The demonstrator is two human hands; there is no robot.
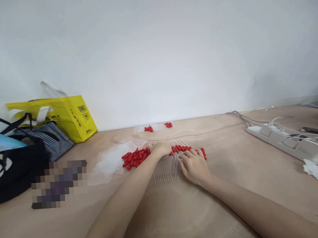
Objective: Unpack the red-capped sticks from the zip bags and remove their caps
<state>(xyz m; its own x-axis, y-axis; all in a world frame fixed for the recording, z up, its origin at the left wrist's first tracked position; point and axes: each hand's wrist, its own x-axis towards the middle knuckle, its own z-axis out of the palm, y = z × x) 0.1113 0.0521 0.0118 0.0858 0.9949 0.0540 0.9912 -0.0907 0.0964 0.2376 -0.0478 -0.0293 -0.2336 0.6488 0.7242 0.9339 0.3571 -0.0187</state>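
On the tan table lies a row of clear thin droppers (166,169) with red rubber bulbs (182,147) at their far ends. My right hand (193,164) rests on top of this row, fingers curled down over the tubes near the bulbs. My left hand (159,148) reaches to the row's far left end, fingers bent and pinched there; what it grips is hidden. Just left of it sits a pile of loose red bulbs (134,158) on a clear plastic bag (110,163).
Two small clusters of red bulbs (149,128) lie on another clear bag near the wall. A yellow shopping bag (67,115) and striped and black bags (29,155) stand at left. A white power strip (287,141) with cables lies at right.
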